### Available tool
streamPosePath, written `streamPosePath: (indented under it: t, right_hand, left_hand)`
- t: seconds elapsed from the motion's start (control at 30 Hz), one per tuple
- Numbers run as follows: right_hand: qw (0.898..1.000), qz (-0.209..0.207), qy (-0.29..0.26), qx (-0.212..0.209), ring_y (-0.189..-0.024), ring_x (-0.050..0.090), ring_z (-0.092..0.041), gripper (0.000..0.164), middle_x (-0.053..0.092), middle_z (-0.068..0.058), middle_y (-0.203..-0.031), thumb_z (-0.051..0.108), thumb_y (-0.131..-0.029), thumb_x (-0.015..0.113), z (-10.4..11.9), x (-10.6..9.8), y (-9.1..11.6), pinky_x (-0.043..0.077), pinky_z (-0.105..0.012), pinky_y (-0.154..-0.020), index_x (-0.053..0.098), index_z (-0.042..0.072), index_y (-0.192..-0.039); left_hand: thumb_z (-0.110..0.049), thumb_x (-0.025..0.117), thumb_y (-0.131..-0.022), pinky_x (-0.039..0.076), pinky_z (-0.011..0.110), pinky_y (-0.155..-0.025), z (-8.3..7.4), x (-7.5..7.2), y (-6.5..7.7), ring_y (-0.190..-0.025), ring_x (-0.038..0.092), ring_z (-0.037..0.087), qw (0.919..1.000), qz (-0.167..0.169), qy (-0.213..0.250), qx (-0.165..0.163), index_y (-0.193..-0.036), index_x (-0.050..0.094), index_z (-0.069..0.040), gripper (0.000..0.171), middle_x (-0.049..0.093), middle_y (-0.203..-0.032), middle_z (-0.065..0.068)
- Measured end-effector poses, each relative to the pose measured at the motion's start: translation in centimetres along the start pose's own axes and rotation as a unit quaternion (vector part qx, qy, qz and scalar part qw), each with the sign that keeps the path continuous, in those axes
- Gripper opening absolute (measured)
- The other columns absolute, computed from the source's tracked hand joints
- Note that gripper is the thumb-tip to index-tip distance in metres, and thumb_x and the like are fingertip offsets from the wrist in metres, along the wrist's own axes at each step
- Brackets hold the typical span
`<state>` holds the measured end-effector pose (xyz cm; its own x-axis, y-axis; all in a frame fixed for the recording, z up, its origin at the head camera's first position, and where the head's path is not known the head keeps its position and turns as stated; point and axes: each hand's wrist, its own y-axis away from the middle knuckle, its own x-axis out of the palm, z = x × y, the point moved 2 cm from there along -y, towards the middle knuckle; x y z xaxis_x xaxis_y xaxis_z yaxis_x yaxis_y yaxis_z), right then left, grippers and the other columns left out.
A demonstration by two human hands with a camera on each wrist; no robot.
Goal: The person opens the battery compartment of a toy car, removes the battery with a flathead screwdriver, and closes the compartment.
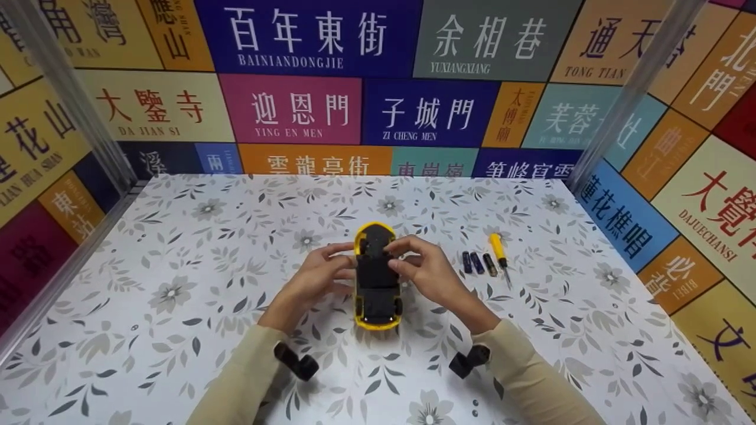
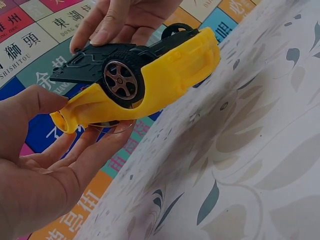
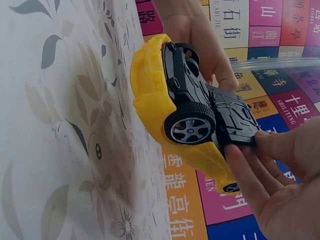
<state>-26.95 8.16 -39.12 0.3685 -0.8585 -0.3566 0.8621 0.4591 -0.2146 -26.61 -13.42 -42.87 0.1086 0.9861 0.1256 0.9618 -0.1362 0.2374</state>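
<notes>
A yellow toy car (image 1: 358, 277) is held upside down above the table, its black underside (image 1: 378, 304) facing up. My left hand (image 1: 316, 273) grips one side of the yellow body, with the thumb at its edge and fingers beneath in the left wrist view. My right hand (image 1: 430, 270) pinches the edge of a black panel (image 3: 237, 117) on the underside. That panel stands tilted up from the yellow body, as the left wrist view shows. A wheel (image 2: 122, 80) with a bronze-looking rim sits in the near arch. What lies under the panel is hidden.
Several small dark batteries (image 1: 477, 263) lie to the right of my right hand. Beside them is a yellow-handled screwdriver (image 1: 498, 248). The table (image 1: 236, 354) has a floral cover. Printed sign panels (image 1: 289, 109) wall in the back and sides.
</notes>
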Motion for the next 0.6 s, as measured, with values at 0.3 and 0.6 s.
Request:
streamPosePath:
  t: [0.3, 0.6]
  right_hand:
    - [0.999, -0.011, 0.044, -0.002, -0.087, 0.063, -0.020, 0.023, 0.069, -0.016, -0.110, 0.013, -0.094, 0.068, -0.09, -0.29, -0.03, 0.056, -0.030, -0.066, 0.067, 0.006, -0.117]
    - [0.998, -0.015, 0.055, 0.008, -0.087, 0.064, -0.020, 0.023, 0.070, -0.015, -0.109, 0.013, -0.093, 0.070, -0.37, -0.50, -0.02, 0.057, -0.027, -0.070, 0.070, 0.008, -0.115]
  left_hand:
    - [-0.009, 0.056, -0.091, 0.064, 0.039, -0.077, -0.02, -0.23, -0.15, -0.088, 0.072, 0.021, 0.9998, -0.003, 0.017, -0.010, -0.142, 0.051, -0.010, 0.052, 0.069, -0.110, 0.011]
    - [-0.008, 0.055, -0.089, 0.064, 0.035, -0.074, -0.07, -0.11, -0.08, -0.088, 0.071, 0.020, 1.0000, 0.000, 0.003, -0.008, -0.144, 0.049, -0.009, 0.056, 0.069, -0.118, 0.015]
